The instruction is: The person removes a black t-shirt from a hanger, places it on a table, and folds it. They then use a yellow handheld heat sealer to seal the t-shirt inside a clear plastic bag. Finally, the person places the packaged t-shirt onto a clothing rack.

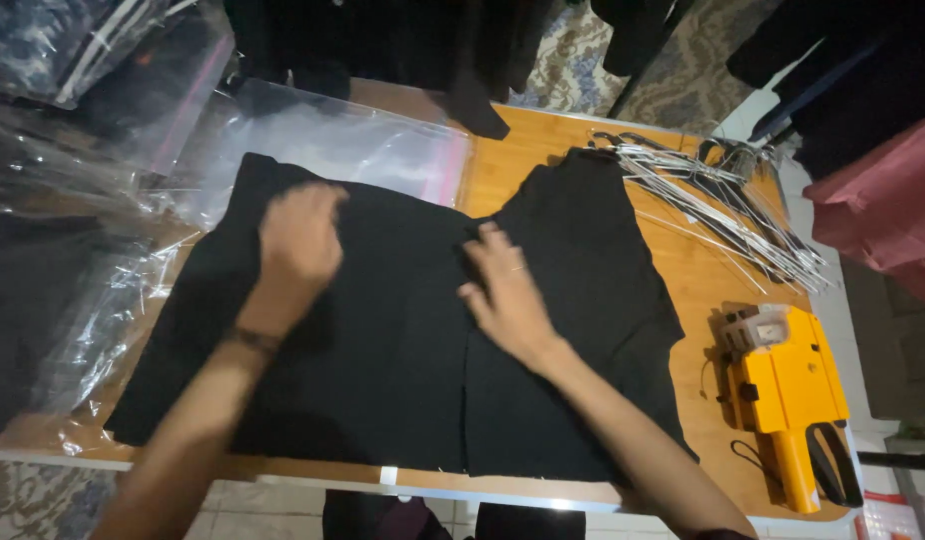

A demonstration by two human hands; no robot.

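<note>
Clear plastic bag (353, 145) at far left looks empty; black garment (403, 330) lies flat, left hand (298, 245) blurry, right hand (508, 290) fingers spread on it.

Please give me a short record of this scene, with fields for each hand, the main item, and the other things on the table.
Left hand: flat on the black garment, near its upper left part; blurred.
Right hand: flat on the garment's middle, fingers spread.
Garment: spread over the wooden table.
Right side: yellow price-label gun; pile of wire hangers behind it.
Left and rear: clear plastic bags.
</note>
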